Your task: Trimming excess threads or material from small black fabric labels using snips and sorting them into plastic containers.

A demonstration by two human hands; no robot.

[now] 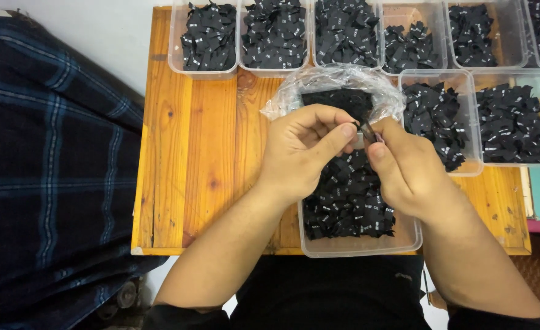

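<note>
Label — one small black fabric tag — sits pinched between the two hands, above the near tub. Left hand closes thumb and forefinger on it from one side; right hand grips it from the other, the fingertips of both meeting at the tag.

Directly beneath the hands stands a clear plastic tub at the near edge of the table, holding a heap of black labels with small white print. Just beyond the knuckles lies a crumpled clear plastic bag, its mouth open, with more dark labels inside; it rests between the near tub and the far row.

To the right of the bag, two more clear tubs stand side by side, each filled with the same black labels. Along the far edge runs a row of clear tubs — all holding black labels, one in the middle less full than the rest.

The table is of orange-toned wooden planks. To its left hangs dark blue plaid cloth, and at the far right edge a strip of teal and pink shows, too cropped to identify.
</note>
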